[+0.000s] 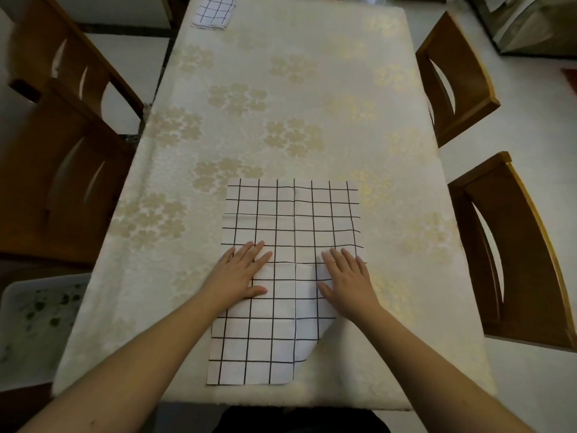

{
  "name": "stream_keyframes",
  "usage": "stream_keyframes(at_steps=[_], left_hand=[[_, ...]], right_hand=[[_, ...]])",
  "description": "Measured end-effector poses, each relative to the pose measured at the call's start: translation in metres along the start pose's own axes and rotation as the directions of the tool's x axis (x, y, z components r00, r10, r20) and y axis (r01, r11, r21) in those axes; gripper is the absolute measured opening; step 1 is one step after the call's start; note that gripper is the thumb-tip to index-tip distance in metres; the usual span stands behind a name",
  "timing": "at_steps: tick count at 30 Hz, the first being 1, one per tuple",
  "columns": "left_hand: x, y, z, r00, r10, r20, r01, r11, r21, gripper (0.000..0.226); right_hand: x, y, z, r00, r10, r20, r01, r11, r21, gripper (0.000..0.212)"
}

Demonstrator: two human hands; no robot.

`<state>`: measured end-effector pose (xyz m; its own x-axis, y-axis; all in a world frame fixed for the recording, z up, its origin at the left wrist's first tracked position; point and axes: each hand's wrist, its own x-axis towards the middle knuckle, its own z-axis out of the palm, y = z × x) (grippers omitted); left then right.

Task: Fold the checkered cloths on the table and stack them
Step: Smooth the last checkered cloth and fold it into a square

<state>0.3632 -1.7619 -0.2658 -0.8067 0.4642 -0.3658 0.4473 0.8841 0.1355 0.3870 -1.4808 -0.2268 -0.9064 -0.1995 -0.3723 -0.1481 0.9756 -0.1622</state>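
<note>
Both palms flat, left hand, right hand, checkered cloth

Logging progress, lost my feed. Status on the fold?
Both hands, left and right, flat on the spread cloth. Near right corner turned under. Folded cloth at far left corner. Nothing in the way.

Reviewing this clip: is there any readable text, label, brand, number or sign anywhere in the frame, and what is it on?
None can be read.
The spread checkered cloth under both hands carries only black grid lines.
The folded checkered cloth at the table's far left corner shows the same grid, no label.
The tablecloth has only a flower pattern.
The chairs are bare wood, unmarked.
</note>
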Motion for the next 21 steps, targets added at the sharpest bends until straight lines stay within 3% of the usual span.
stream_keyframes(at_steps=[6, 10, 15, 21], left_hand=[[-0.003, -0.014, 0.007, 0.999, 0.02, -0.042, -0.019, 1.0, 0.017, 0.087], [-0.005, -0.025, 0.011, 0.998, 0.036, -0.061, -0.035, 0.999, 0.029, 0.087], [-0.006, -0.031, 0.014, 0.997, 0.028, -0.071, -0.027, 1.0, 0.011, 0.089], [-0.006, -0.03, 0.016, 0.998, 0.019, -0.058, -0.018, 1.0, 0.013, 0.088]], right_hand=[[0.018, -0.027, 0.014, 0.982, -0.173, 0.073, 0.175, 0.984, -0.024, 0.077], [0.024, -0.01, 0.022, 0.98, -0.175, 0.098, 0.178, 0.984, -0.03, 0.091], [0.018, 0.044, 0.012, 0.995, -0.025, 0.094, 0.028, 0.999, -0.027, 0.113], [0.009, 0.061, 0.008, 0.964, 0.261, -0.057, -0.243, 0.943, 0.227, 0.093]])
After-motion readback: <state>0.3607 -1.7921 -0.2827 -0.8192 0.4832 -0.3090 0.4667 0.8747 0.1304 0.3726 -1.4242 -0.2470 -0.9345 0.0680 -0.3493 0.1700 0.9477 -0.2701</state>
